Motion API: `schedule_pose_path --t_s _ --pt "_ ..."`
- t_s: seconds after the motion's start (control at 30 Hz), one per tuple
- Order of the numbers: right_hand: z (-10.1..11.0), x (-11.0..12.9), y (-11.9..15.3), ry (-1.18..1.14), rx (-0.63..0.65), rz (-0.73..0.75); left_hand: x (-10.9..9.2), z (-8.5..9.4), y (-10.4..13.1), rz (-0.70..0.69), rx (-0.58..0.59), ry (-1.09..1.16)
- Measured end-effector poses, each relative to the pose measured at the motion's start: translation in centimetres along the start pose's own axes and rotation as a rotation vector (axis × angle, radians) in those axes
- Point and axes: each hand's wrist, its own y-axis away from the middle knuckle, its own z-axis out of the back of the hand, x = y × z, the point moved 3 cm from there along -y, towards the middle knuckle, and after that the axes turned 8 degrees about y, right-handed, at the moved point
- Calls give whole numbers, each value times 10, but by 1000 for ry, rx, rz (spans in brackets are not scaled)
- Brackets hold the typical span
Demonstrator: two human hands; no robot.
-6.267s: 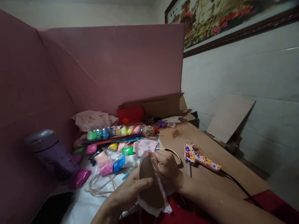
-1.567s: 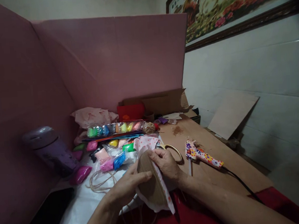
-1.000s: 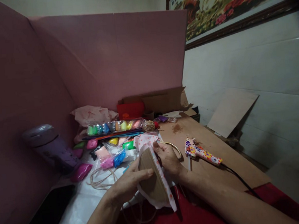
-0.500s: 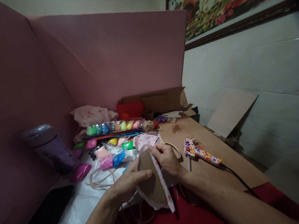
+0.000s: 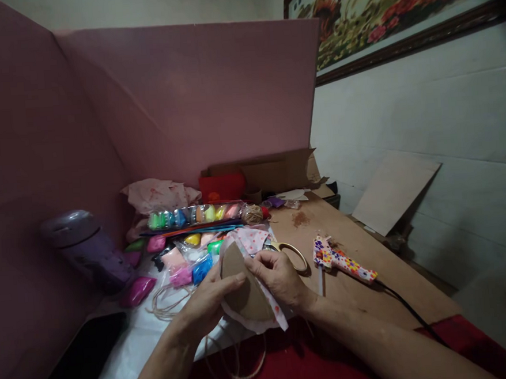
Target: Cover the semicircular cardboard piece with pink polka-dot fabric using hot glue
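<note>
A curved piece of brown cardboard [image 5: 243,291] is held up between my hands, with white cloth dotted in red [image 5: 275,308] along its edges. My left hand [image 5: 211,299] grips the cardboard from the left, thumb lying across its face and the other fingers hidden behind it. On the right edge, my right hand [image 5: 280,274] pinches the cloth against the cardboard between thumb and forefinger. More dotted cloth [image 5: 250,239] lies just beyond. The gold handle of a pair of scissors [image 5: 301,258] shows behind my right hand.
A flowered glue gun [image 5: 342,261] with a black cord lies on a cardboard sheet [image 5: 373,302]. Colored clay packets [image 5: 202,268], a clay tray [image 5: 194,215] and twine [image 5: 166,305] are at left and behind. A purple bottle [image 5: 88,247] stands left, near a black object [image 5: 86,351].
The cardboard and both hands have shifted slightly left, and the piece's lower end has risen. My right hand has slid down its right edge. More of the scissors' handle shows.
</note>
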Motion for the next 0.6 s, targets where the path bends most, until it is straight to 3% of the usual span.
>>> schedule_pose_path --t_s 0.17,0.27,0.4,0.6 --pt "0 -4 -2 -93 21 -60 -3 2 0 10 -10 -21" --pt "2 -6 -5 -133 26 -95 -12 6 -2 -70 -55 -30" --pt "1 -6 -5 -3 50 -27 -25 11 -5 -263 -142 15" --pt "-2 -3 0 160 39 56 -23 15 -8 -295 -153 17"
